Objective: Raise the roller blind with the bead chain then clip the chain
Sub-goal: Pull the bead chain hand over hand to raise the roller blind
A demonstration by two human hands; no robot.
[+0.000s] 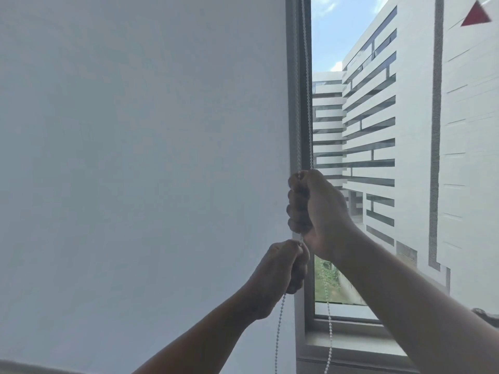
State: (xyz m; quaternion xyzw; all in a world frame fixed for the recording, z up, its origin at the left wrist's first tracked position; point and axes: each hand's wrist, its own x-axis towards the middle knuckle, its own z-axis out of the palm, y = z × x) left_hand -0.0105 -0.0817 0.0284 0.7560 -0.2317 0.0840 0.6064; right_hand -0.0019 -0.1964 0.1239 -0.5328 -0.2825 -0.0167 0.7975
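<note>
A pale grey-white roller blind (pixel 140 157) covers the left window down to near the bottom of the view. A white bead chain (pixel 297 103) hangs in two strands beside the blind's right edge, along the grey frame. My right hand (pixel 313 206) is fisted around the chain, above my left. Just below it, my left hand (pixel 280 268) grips the same strand, and the chain trails down out of its fist (pixel 279 327). The other strand (pixel 329 333) hangs loose to the right. No clip is visible.
The grey window frame (pixel 293 76) runs vertically between the blind and an uncovered pane (pixel 378 130) that shows white buildings and sky. The sill (pixel 351 344) lies at the lower right. A dark object (pixel 486 315) sits at the right edge.
</note>
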